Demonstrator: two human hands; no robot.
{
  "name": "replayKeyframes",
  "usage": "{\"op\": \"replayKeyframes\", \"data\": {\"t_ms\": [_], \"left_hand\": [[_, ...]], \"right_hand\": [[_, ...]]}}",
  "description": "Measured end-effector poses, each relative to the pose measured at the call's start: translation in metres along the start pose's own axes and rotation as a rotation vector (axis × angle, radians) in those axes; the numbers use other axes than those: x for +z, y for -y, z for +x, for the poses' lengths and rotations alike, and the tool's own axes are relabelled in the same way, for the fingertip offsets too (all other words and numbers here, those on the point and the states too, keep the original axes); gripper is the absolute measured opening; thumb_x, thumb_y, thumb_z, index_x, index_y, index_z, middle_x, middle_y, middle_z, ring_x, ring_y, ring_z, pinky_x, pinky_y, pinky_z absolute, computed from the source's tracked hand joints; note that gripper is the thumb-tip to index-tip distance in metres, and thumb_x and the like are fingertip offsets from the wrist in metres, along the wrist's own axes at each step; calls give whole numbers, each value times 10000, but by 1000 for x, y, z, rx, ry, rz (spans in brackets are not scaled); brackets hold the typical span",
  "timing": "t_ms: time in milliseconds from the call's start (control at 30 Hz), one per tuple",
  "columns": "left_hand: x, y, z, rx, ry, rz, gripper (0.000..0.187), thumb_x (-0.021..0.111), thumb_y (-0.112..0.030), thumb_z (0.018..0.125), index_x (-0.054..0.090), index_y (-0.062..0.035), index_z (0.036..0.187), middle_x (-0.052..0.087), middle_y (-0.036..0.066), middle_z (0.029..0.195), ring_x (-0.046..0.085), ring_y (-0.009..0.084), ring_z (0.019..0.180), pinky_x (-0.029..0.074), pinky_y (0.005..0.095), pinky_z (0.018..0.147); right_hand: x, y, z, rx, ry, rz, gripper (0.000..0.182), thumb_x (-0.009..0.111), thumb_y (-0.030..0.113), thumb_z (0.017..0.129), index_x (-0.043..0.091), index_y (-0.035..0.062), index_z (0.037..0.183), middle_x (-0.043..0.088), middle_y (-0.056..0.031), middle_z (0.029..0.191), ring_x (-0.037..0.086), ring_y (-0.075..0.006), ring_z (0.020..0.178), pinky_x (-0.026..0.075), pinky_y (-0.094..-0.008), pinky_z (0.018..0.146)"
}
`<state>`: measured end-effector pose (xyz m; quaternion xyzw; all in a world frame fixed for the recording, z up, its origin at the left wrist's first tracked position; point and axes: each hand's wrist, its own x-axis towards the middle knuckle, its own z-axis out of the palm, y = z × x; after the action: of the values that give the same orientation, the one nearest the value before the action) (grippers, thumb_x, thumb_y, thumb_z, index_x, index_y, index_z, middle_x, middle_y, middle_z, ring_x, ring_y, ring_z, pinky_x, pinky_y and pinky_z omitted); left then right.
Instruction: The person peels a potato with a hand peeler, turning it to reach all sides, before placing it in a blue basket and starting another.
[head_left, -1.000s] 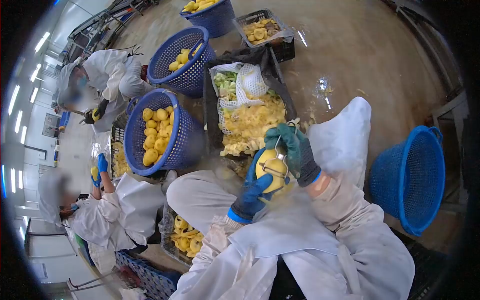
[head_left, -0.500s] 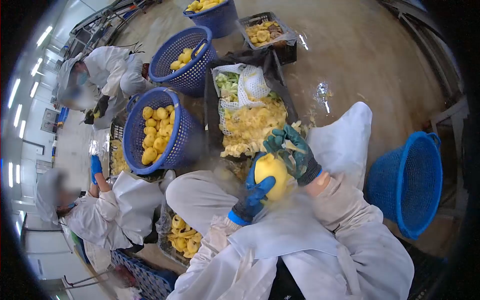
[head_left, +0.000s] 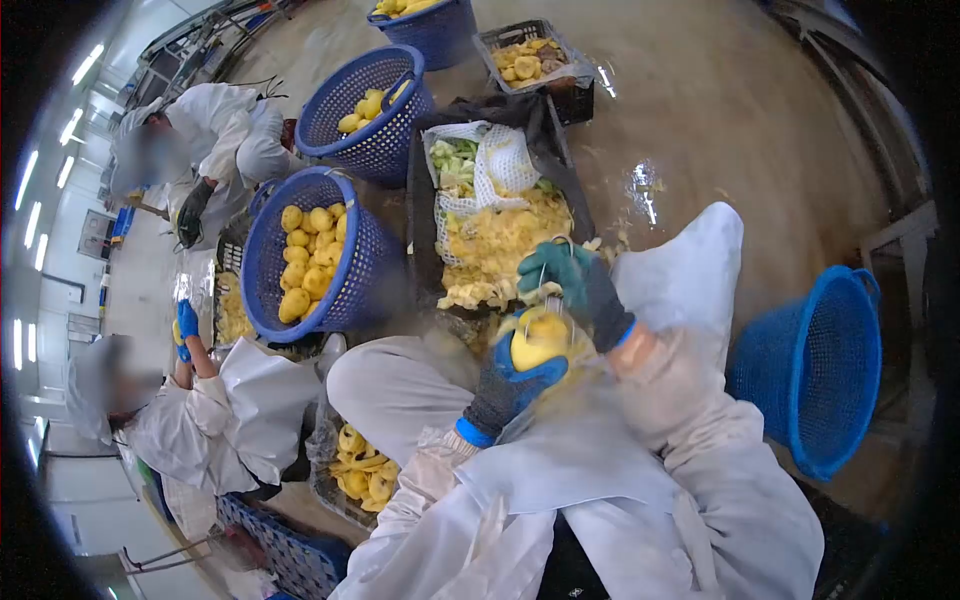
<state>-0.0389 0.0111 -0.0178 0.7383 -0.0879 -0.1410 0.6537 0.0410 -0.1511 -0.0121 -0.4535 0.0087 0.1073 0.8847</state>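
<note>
A rounded yellow fruit (head_left: 540, 338) with a smooth, pale surface rests in my left hand (head_left: 510, 385), which wears a blue and dark glove and curls round it from below. Over the top of the fruit is my right hand (head_left: 575, 285), in a green and dark glove. Its fingers are closed on a slim metal peeler (head_left: 552, 302), whose end is at the fruit's upper side; part of the tool is hidden by the fingers. Just beyond both hands, a black crate (head_left: 425, 230) holds yellow shavings (head_left: 510, 240), green scraps and white foam netting (head_left: 505, 165).
Blue baskets (head_left: 365, 255) (head_left: 330, 100) of yellow fruit stand to the left and ahead. At right is another blue basket (head_left: 810, 370). A lined crate of yellow pieces (head_left: 360, 470) lies by my left knee. Two people (head_left: 190, 430) (head_left: 230, 130) in white work at left.
My right hand has turned and shifted slightly left over the fruit, with the peeler now across its top. The fruit has tilted in my left hand. Both people at left have moved their hands.
</note>
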Motion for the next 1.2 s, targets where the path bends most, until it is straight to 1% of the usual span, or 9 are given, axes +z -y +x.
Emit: {"op": "replayKeyframes", "data": {"t_ms": [133,300,400,633,833,933,1100,1167,1200], "left_hand": [[1,-1,-6,168,-89,219,725,802,-174,668,433,-8,1269,541,141,1152,554,224,1032,464,351,881],[7,-10,-7,165,-130,382,774,799,-195,660,401,16,1289,526,186,1172,543,279,1067,448,386,905],[4,-6,-3,205,-166,438,795,800,-202,653,390,28,1294,523,198,1169,541,306,1064,441,401,911],[-1,-13,3,323,-192,630,827,801,-242,652,380,36,1306,507,227,1189,511,370,1097,412,436,936],[-5,-8,2,408,-190,758,827,787,-273,664,382,52,1307,497,249,1219,509,392,1093,416,446,934],[-4,-5,-5,427,-204,808,827,780,-286,666,386,66,1302,511,240,1215,517,386,1087,422,442,932],[-6,-6,3,389,-210,788,827,782,-286,664,388,66,1301,516,230,1209,511,381,1093,414,445,933],[-6,-6,1,425,-225,802,835,782,-285,663,383,70,1305,520,229,1196,514,383,1079,415,452,923],[-6,-7,2,429,-235,799,838,782,-285,662,381,71,1307,522,229,1194,515,383,1077,415,453,921]], "right_hand": [[-68,-27,42,-127,-119,208,139,553,145,899,566,19,956,653,-129,867,662,-270,770,538,-391,685],[-59,-50,37,-281,-48,-495,146,594,151,867,578,28,945,646,-116,837,648,-252,723,522,-356,628],[-64,-34,43,-115,-208,346,150,584,186,898,555,40,916,611,-119,801,611,-218,681,506,-338,623],[-97,-56,48,-117,-120,475,192,586,217,886,557,39,952,629,-115,848,638,-238,740,524,-348,650],[-93,-90,59,-435,24,-428,146,548,216,900,558,70,905,624,-107,853,625,-222,720,518,-347,631],[-21,-32,14,-226,-259,351,153,538,214,909,568,72,864,630,-92,835,614,-205,719,497,-333,612],[-58,-48,33,-292,-194,-465,190,519,212,925,568,32,960,629,-113,901,614,-219,763,529,-336,681],[-43,-35,15,1,-195,545,196,507,211,931,567,26,954,630,-108,882,612,-209,758,533,-326,692],[-23,-40,12,-361,-168,-280,195,497,207,931,557,22,920,627,-103,883,613,-201,770,537,-326,670]]}}
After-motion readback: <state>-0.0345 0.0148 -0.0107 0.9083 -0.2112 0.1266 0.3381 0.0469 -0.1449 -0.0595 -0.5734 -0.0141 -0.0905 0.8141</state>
